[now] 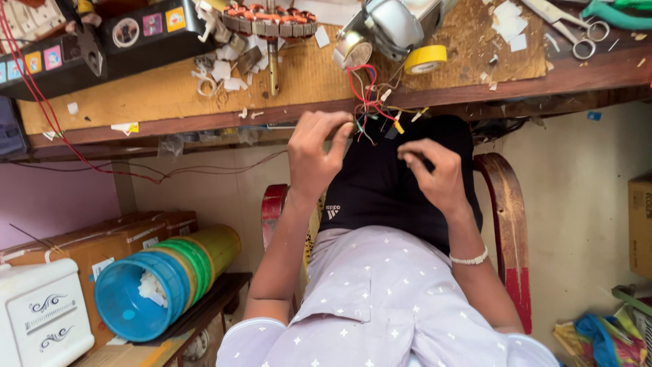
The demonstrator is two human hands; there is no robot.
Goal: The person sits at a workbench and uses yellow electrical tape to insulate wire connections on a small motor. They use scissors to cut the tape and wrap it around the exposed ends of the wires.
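Observation:
A bundle of thin coloured wires (370,102), red, blue, yellow and green, hangs off the front edge of the wooden workbench (170,95) from a grey motor housing (390,24). My left hand (314,153) is raised just below the bench edge, its fingertips pinched on the wire ends. My right hand (435,173) sits a little lower and to the right, fingers curled, thumb and forefinger pressed together on something too small to make out. Both hands hover over my lap in dark trousers (387,183).
On the bench lie a yellow tape roll (426,59), a copper-wound stator on a shaft (270,24), scissors (567,24), white scraps and a black box (102,37). A red wooden chair (506,224) holds me. Nested plastic tubs (166,278) and cardboard boxes sit left.

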